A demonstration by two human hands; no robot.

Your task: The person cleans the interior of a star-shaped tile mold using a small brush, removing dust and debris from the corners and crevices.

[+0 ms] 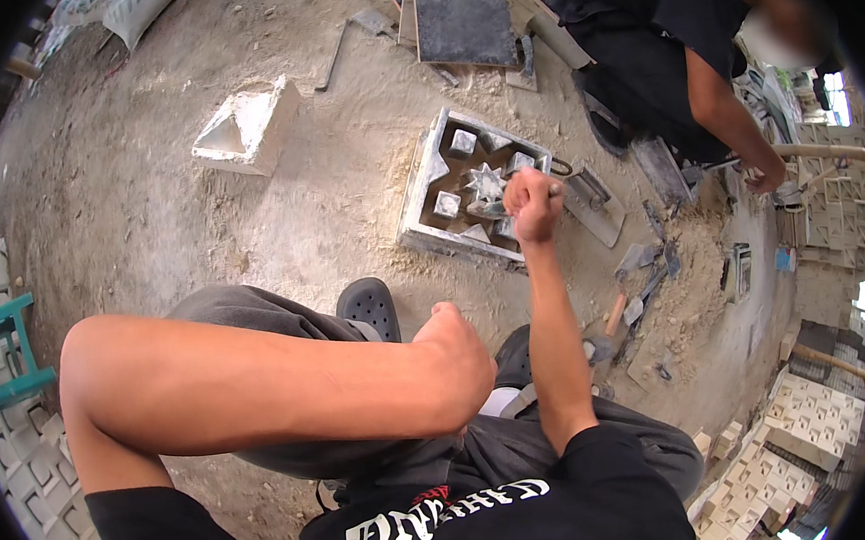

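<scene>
My right hand (533, 206) is closed around the handle of a small trowel (488, 209), whose blade lies over the mould. The square metal mould (409, 221) sits on the ground ahead of me, with a star-shaped core (486, 180) at its middle and several block-shaped pieces around it. My left hand (456, 364) is curled into a loose fist near my knees, well apart from the mould. Nothing shows in it, though its inner side is turned away.
A flat float (594, 209) lies right of the mould; a pale hollow block (252, 132) stands left. Dark boards (463, 22) lie beyond. A co-worker (677, 42) crouches at the upper right. Hand tools (645, 290) and loose powder lie right; a green stool (9, 350) stands far left.
</scene>
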